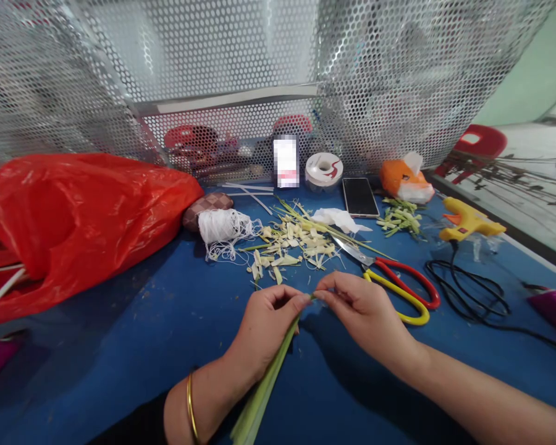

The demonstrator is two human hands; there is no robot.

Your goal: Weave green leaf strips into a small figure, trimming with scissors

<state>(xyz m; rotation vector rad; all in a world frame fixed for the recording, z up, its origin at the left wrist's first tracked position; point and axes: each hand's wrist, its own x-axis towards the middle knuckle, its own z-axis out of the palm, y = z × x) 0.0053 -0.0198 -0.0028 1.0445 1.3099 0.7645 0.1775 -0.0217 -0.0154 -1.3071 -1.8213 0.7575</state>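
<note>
My left hand [266,324] is closed round a long pale-green leaf strip [259,395] that runs down toward me. My right hand [364,309] pinches the tip of the same strip, fingertips meeting those of the left hand near the middle of the blue table [120,334]. Just beyond my hands lies a scatter of cut leaf scraps [290,244]. Red and yellow scissors [398,284] lie shut right of my right hand. A ball of white thread [222,225] sits left of the scraps.
A big red plastic bag [74,222] fills the left side. A yellow glue gun [467,222] with black cord [467,290] lies at right. Phone [359,196], tape roll [323,170], orange packet [405,179] and green stem pieces [398,219] stand before the perforated metal screen [259,62].
</note>
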